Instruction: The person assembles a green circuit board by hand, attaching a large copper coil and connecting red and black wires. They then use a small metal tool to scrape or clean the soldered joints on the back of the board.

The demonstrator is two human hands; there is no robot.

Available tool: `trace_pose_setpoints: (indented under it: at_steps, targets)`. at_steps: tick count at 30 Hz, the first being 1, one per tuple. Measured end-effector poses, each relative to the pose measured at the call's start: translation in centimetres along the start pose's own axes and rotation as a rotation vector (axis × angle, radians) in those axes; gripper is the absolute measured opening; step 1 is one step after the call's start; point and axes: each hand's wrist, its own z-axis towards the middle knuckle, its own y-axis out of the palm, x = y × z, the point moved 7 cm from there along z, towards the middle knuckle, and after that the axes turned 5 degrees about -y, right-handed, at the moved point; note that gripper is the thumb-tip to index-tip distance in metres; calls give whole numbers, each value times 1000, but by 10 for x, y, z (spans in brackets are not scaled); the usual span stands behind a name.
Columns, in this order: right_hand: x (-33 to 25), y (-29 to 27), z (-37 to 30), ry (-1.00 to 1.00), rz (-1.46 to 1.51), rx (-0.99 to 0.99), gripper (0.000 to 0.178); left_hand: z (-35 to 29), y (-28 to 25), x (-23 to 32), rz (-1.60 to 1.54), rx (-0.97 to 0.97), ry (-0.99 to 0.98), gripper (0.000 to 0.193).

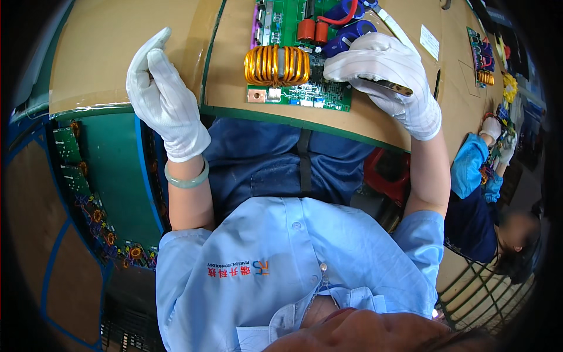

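A green circuit board (331, 97) lies on the brown tabletop in front of me, running past the upper edge of the view. It carries a copper-wound coil (275, 66), two red cylindrical parts (306, 30) and blue capacitors (359, 29). My right hand (390, 73), in a white glove, is over the board's right side, its fingers closed round a narrow dark tool (392, 88); the rest of that tool is hidden by the hand. Left of the board, my gloved left hand (163, 97) is raised with fingers stretched out, holding nothing and touching nothing.
A white strip-like object (394, 24) and a paper label (429, 41) are right of the board. Another populated board (482, 56) lies farther right, near a co-worker's blue sleeve (469, 164). Several boards line a green surface (117, 176) at my left.
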Motion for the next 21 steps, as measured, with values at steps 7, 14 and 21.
trace_pose_setpoints:
  at_steps: [7,14,21]
  targets:
    - [-2,2,-13,77,12,98,25,0,-3,2,35,11,26,44]
    - [10,10,-36,207,162,333,19,1,-4,1,-27,67,83,32]
    - [11,15,-46,280,170,402,21,1,-4,1,-26,56,79,35]
